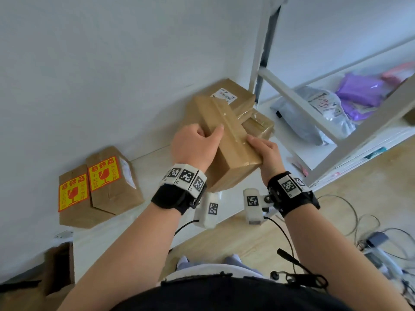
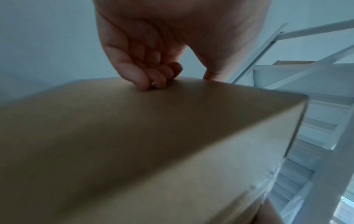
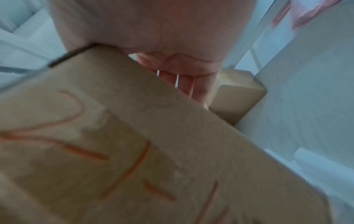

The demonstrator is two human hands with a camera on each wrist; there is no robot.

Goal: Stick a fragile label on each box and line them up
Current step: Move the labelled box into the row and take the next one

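A plain brown cardboard box (image 1: pixel 226 140), taped along its top, is held tilted in the air above the white ledge (image 1: pixel 157 160). My left hand (image 1: pixel 197 142) grips its left side, thumb on top and fingers (image 2: pixel 153 80) curled against the side. My right hand (image 1: pixel 261 148) grips the near right corner, fingers (image 3: pixel 191 86) reaching under the box (image 3: pixel 134 144). Two boxes with yellow-and-red fragile labels (image 1: pixel 73 196) (image 1: pixel 112 180) stand side by side on the ledge at the left, against the wall. No loose label shows.
Behind the held box, more brown boxes (image 1: pixel 231 95) (image 1: pixel 258 126) are stacked against the wall. A white metal rack (image 1: pixel 336 142) at the right holds grey and purple mail bags (image 1: pixel 325 108). Cables (image 1: pixel 359 221) lie on the wooden floor at the lower right.
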